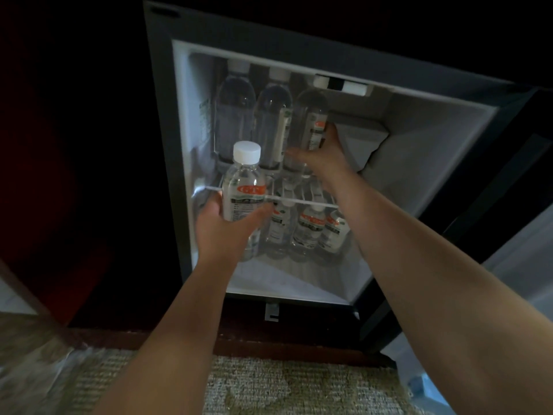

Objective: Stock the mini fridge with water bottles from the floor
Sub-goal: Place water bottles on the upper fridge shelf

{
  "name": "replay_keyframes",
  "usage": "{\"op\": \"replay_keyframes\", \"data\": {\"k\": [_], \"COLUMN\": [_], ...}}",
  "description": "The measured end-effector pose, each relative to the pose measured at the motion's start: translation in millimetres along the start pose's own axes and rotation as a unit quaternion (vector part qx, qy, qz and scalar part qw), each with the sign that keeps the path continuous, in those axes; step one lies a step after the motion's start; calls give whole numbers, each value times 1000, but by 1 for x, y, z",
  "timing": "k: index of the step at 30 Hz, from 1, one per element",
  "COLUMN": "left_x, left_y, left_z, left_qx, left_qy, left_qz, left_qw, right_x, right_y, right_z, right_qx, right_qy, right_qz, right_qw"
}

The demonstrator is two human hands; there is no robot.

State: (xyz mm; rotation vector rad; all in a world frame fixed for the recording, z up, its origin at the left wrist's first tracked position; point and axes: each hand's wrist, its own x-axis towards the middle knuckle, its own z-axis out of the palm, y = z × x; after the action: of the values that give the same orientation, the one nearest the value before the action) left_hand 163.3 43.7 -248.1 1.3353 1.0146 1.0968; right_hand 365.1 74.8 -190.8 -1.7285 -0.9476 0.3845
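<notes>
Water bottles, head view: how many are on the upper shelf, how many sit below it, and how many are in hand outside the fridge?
Upper-shelf bottles: 3, counting the rightmost bottle gripped by the right hand.
Lower-level bottles: 3 clear; more may be hidden.
Front bottle held by the left hand: 1.
Total: 7 clearly visible.

In the fridge [163, 121], a row of bottles [270, 121] stands on the shelf [311, 202], with the lower bottles [309, 232] beneath it. The right hand [324, 158] grips the end bottle [312, 113] at the row's right, just left of the ice box [363, 139]. The left hand [220, 232] holds a fourth bottle [244, 190] before the shelf's left end. The door [493, 205] stands open at the right, and the carpet [299, 384] lies in front.
</notes>
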Motion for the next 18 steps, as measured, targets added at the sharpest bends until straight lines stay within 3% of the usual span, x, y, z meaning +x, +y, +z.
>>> {"op": "replay_keyframes", "data": {"k": [5, 8, 10, 14, 16, 18], "left_x": [0, 0, 0, -1, -2, -4], "left_y": [1, 1, 1, 2, 2, 2], "left_z": [-2, -4, -3, 0, 1, 2], "left_qx": [-20, -32, -39, -83, -91, -91], "left_qy": [-16, -17, -14, -17, -14, -10], "left_qz": [3, 3, 2, -26, -33, -37], "left_qw": [1000, 999, 999, 996, 995, 995], "right_x": [-12, -28, -49, -102, -119, -133], "right_y": [5, 1, 1, 11, 21, 30], "right_z": [4, 5, 9, 20, 18, 13], "right_qx": [-2, 29, 51, 81, 119, 143], "right_qy": [0, 97, 161, 200, 195, 97], "right_qz": [31, 72, 44, -64, -43, 12], "right_qw": [1000, 992, 985, 974, 973, 985]}}
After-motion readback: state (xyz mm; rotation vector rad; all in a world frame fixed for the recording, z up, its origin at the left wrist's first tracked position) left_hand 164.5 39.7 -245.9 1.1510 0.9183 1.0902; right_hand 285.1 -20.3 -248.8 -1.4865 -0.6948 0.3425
